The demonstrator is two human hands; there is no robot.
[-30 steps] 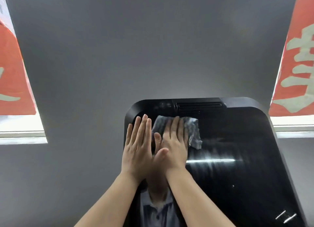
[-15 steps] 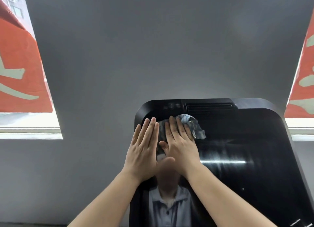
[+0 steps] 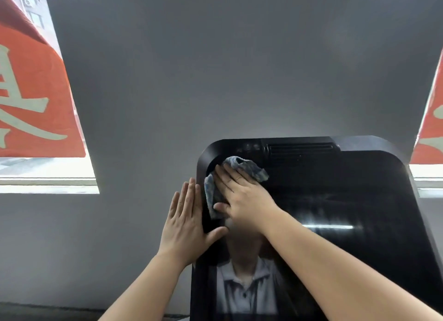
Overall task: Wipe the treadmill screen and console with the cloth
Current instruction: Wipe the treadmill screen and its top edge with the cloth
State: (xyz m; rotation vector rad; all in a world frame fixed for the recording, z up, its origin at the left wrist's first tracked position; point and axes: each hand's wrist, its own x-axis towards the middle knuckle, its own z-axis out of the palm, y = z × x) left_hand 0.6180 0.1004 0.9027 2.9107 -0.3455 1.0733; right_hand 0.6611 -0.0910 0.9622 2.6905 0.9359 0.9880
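Note:
The treadmill's glossy black screen (image 3: pixel 335 212) fills the lower right, with a vent slot and small buttons along its top edge. A crumpled blue-grey cloth (image 3: pixel 249 168) lies against the screen's upper left corner. My right hand (image 3: pixel 242 196) presses flat on the cloth, fingers pointing up and left. My left hand (image 3: pixel 185 222) rests flat on the screen's left edge, fingers straight and together, thumb on the glass, holding nothing. The glass reflects a person in a collared shirt.
A plain grey wall (image 3: pixel 215 68) stands behind the console. Windows with red banners bearing pale characters flank it, one banner at the left (image 3: pixel 33 100) and another at the right (image 3: pixel 431 128). A bright light streak shows on the screen.
My right hand has slid the cloth up and left into the screen's top corner. My left hand has shifted left off the glass onto the screen's edge. The view has panned left.

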